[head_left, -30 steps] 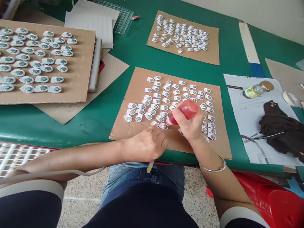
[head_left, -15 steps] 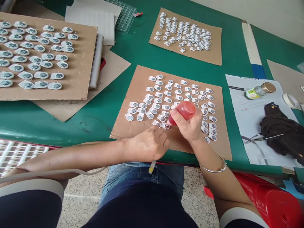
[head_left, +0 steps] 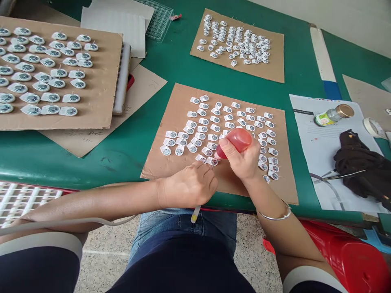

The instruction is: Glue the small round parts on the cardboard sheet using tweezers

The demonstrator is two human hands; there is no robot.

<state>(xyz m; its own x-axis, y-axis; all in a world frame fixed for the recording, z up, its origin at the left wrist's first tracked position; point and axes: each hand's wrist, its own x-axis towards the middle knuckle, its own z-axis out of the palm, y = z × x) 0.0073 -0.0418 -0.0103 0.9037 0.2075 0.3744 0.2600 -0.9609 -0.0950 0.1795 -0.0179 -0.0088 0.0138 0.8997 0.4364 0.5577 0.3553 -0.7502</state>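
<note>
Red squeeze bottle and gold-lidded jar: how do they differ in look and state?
The red squeeze bottle is gripped in the right hand; the gold-lidded jar rests on the printed sheet, out of both hands.
The bottle tapers to a narrow tip, while the jar ends in a broad lid.
The jar bears a green-and-yellow label; none shows on the bottle.

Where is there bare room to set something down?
The green table is bare between the near cardboard and either the far cardboard or the loose sheet at left. Crowded: around the left hand and right hand, and on the paper with jar and black cloth.
</note>
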